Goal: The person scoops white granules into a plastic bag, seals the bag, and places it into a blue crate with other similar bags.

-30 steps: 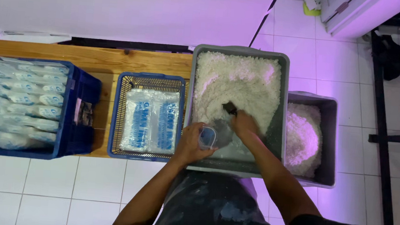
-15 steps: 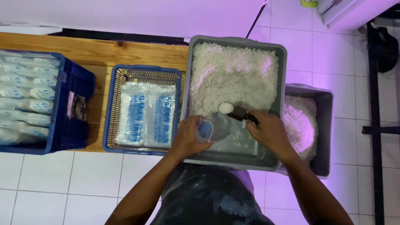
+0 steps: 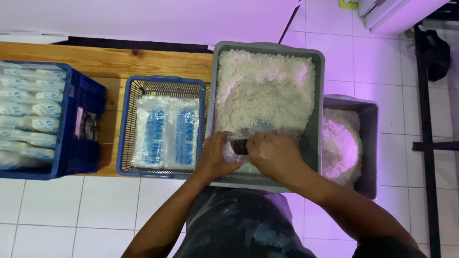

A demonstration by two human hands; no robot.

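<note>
Left hand (image 3: pixel 213 158) is pinching a small clear bag (image 3: pixel 231 155) open-side up over the near end of the grey tub (image 3: pixel 319 98) w/ right hand (image 3: pixel 274 155) closing round a dark scoop (image 3: pixel 239 145) at its mouth; bag prob. thin, floppy, slippery, so hold by rim; blue-printed packs (image 3: pixel 166 132) are lying flat in the blue basket (image 3: pixel 126 126).

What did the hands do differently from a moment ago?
The right hand pulled its dark scoop back out of the white grains and brought it to the small clear bag in the left hand. The left hand kept holding the bag at the grey tub's near edge. The baskets stayed put.
</note>
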